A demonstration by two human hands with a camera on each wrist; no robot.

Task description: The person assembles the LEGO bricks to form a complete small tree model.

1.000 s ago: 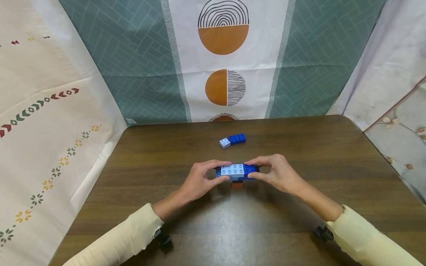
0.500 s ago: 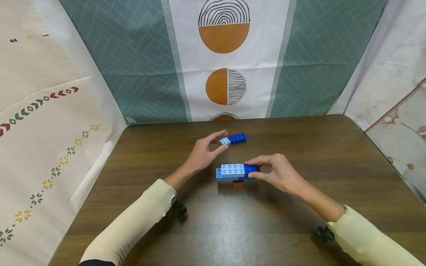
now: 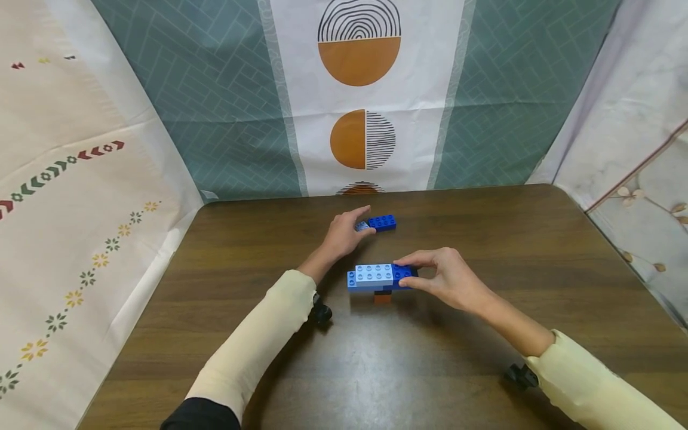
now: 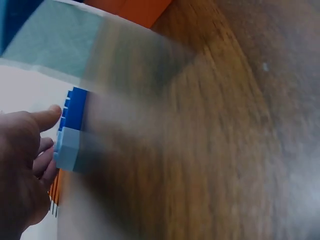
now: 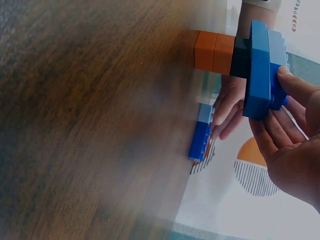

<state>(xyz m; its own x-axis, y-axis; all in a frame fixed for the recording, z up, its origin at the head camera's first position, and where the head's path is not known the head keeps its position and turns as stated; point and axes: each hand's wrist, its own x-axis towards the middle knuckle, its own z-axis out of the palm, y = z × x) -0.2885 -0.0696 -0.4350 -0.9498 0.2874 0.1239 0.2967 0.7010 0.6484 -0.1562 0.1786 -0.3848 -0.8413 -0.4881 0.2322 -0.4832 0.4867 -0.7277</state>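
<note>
A built-up toy brick piece (image 3: pixel 374 275) stands on the table, its wide top of light and dark blue bricks borne by a narrow column. In the right wrist view that column shows orange bricks (image 5: pixel 213 52) and a dark teal brick (image 5: pixel 240 57). My right hand (image 3: pixel 450 279) grips the piece's right end, thumb in front and fingers behind, at the dark blue brick (image 3: pixel 402 273). Farther back, my left hand (image 3: pixel 340 235) reaches over a small light blue brick (image 3: pixel 361 226), thumb and fingers spread around it. Beside that brick lies a dark blue brick (image 3: pixel 383 223).
The brown wooden table (image 3: pixel 258 251) ends at a patterned cloth backdrop (image 3: pixel 236 119) just behind the loose bricks. Cloths hang at the left (image 3: pixel 70 209) and right (image 3: pixel 639 149) too. Dark wrist cameras sit under both sleeves.
My left hand has let go of the built-up piece's left end and moved back to the small light blue brick. The right hand has kept its grip on the right end.
</note>
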